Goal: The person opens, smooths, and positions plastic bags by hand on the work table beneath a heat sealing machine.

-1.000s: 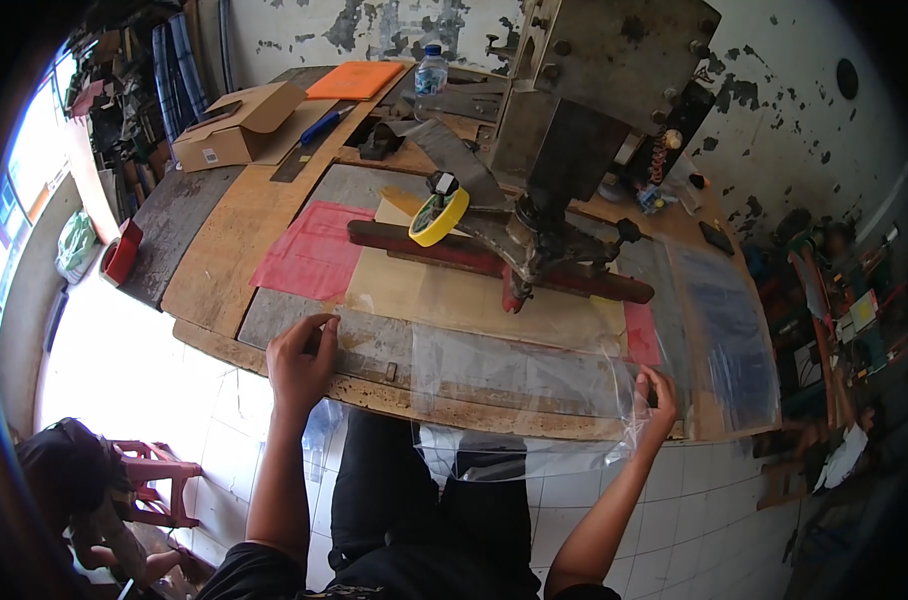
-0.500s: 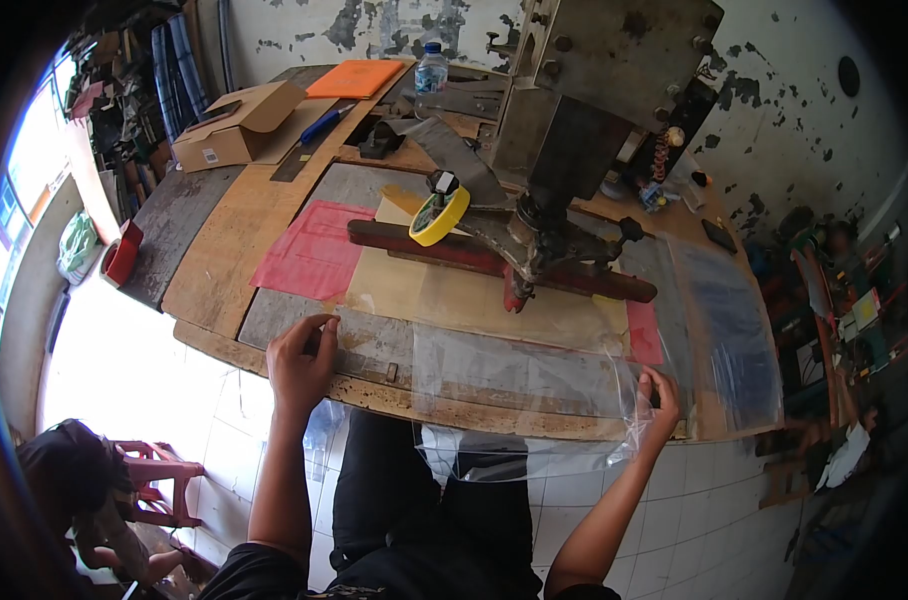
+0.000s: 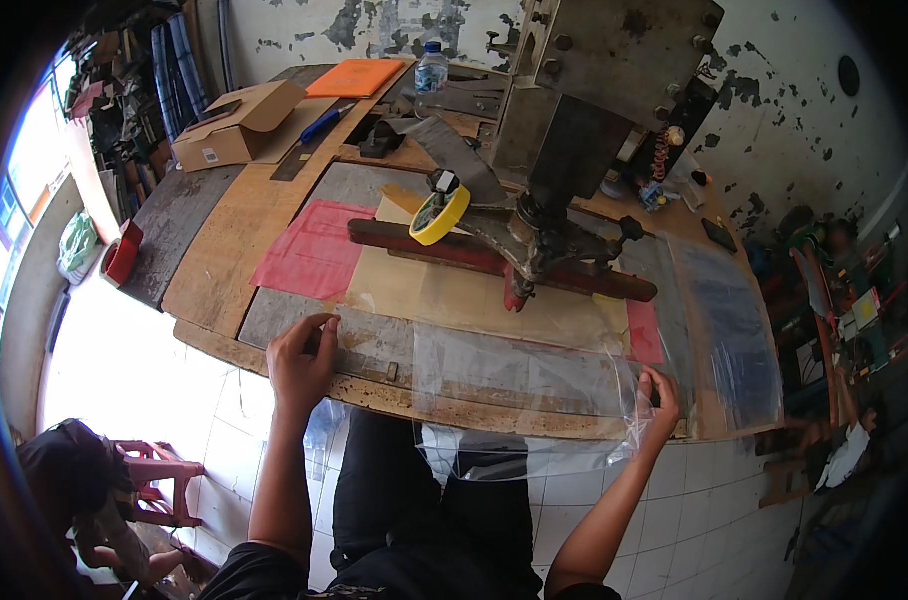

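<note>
A clear plastic sheet [image 3: 514, 375] lies over the front of the worktable, its lower part hanging past the edge above my lap. My right hand [image 3: 660, 402] has the sheet's right side gathered between its fingers, where the film is bunched. At the table's front left, my left hand [image 3: 304, 358] is curled, thumb and forefinger close together; whatever they may hold does not show. Beyond the sheet, the press's dark red bar [image 3: 424, 247] sits over a tan sheet [image 3: 384, 285] with pink pieces [image 3: 309, 250] at its ends. A yellow tape roll [image 3: 441, 217] leans on the bar.
The press column [image 3: 574, 140] rises behind the bar. A cardboard box [image 3: 236, 125], an orange folder [image 3: 359, 78], a blue-handled cutter [image 3: 326, 122] and a water bottle [image 3: 431, 75] stand or lie at the back. More clear plastic sheets [image 3: 734, 340] lie right. Another person [image 3: 69, 480] sits low at left.
</note>
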`<state>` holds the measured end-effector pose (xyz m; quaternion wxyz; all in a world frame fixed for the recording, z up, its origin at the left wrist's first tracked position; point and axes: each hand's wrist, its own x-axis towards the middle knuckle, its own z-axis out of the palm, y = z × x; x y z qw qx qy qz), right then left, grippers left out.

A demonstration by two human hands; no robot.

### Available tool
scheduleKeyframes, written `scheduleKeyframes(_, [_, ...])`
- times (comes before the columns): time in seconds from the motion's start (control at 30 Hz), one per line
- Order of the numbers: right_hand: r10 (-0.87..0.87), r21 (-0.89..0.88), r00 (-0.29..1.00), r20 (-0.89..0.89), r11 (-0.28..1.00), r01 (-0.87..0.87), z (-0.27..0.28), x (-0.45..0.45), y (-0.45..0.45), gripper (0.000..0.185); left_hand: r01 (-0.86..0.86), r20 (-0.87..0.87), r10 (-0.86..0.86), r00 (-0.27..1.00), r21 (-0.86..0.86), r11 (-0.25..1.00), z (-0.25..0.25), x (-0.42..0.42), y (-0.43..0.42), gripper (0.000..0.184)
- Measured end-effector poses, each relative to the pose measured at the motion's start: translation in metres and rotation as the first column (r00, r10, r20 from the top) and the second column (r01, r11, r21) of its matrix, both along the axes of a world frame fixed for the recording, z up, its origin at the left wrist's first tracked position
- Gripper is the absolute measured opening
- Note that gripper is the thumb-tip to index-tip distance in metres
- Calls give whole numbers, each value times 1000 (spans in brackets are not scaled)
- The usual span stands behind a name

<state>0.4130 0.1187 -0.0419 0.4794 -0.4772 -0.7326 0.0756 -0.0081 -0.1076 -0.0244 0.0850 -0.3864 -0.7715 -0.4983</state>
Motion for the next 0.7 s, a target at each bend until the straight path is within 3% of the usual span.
scheduleKeyframes(0.7, [0, -39, 1000, -22, 999, -1, -1, 1, 0, 18, 7, -15, -7, 1000, 18, 1000, -2, -1, 0, 10])
